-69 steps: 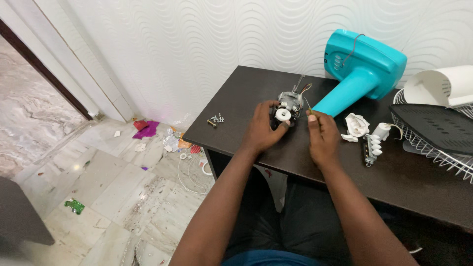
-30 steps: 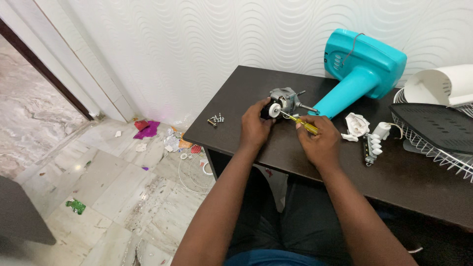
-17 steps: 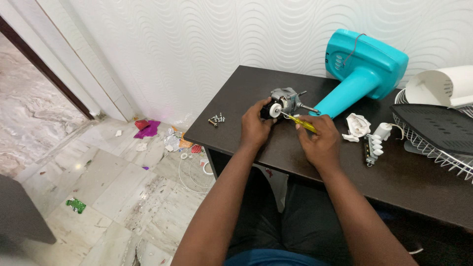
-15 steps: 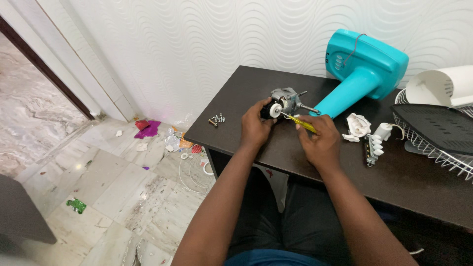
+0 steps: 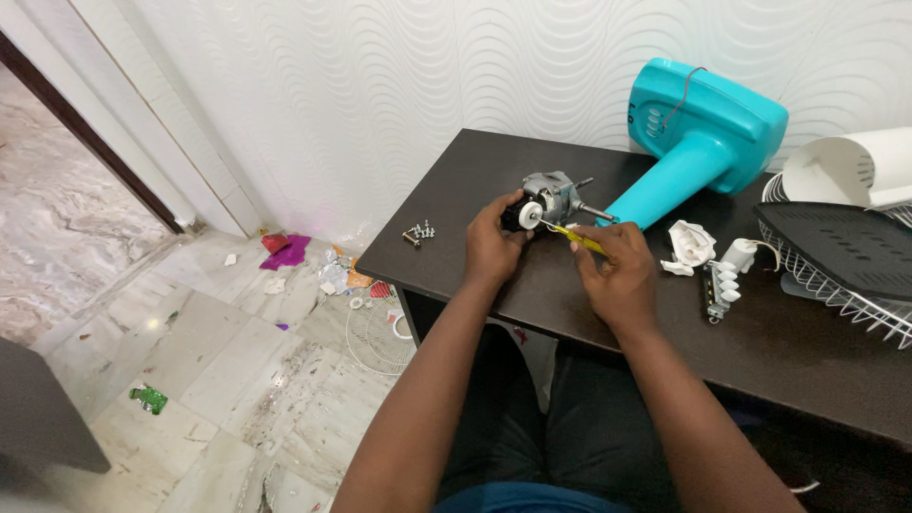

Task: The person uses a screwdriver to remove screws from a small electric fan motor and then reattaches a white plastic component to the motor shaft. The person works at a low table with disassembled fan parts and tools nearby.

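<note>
A dark surface (image 5: 798,351) meets a white wavy wall (image 5: 399,85); the left hand (image 5: 492,242) clasps a motor (image 5: 546,199), and the right hand (image 5: 617,275) pinches a yellow screwdriver (image 5: 575,237).

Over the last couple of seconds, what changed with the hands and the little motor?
The left hand lifted the small motor from flat on the dark table and tilted it up on its side. The right hand, which was resting beside it, took up a yellow screwdriver and put its tip to the motor. The teal fan housing, the screws and the white parts stayed put.
</note>
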